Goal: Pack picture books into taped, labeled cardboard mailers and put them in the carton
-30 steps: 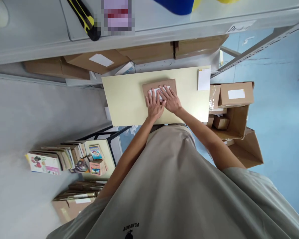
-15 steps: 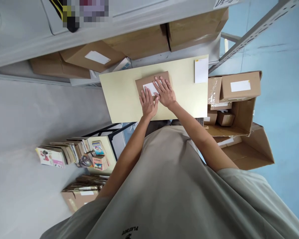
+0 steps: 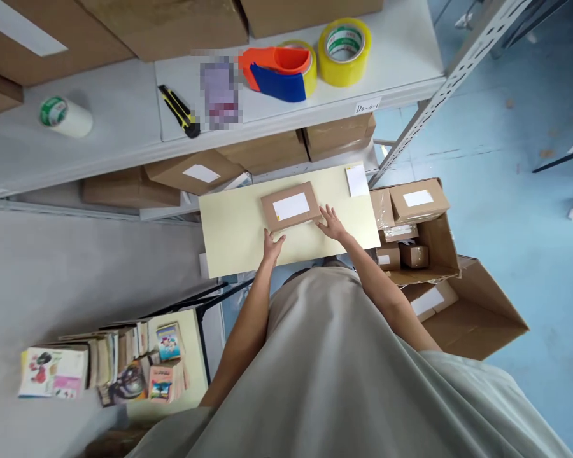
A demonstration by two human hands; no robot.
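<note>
A small cardboard box [image 3: 267, 208] lies flat on the pale yellow tabletop [image 3: 229, 242], a blank white label [image 3: 291, 207] on its upper face. Just in front of its near left corner is my left hand [image 3: 272, 247], thumb and fingers apart. My right hand [image 3: 333, 224] is beside the box's right end, fingers spread. Both hands hold nothing; whether the fingertips touch the carton I cannot tell. At the right end of the tabletop sits a pad of white labels [image 3: 358, 180].
Above the table, a grey shelf [image 3: 124, 127] carries a yellow utility knife [image 3: 179, 111], an orange and blue tape dispenser [image 3: 279, 73] and tape rolls [image 3: 344, 51]. Open cartons [image 3: 477, 305] stand to the right, one holding packed boxes. Books [image 3: 109, 356] sit at lower left.
Both hands have come off the label and moved apart to the box's near left corner and right end. The view has tilted up, bringing the shelf's tape and knife into sight.
</note>
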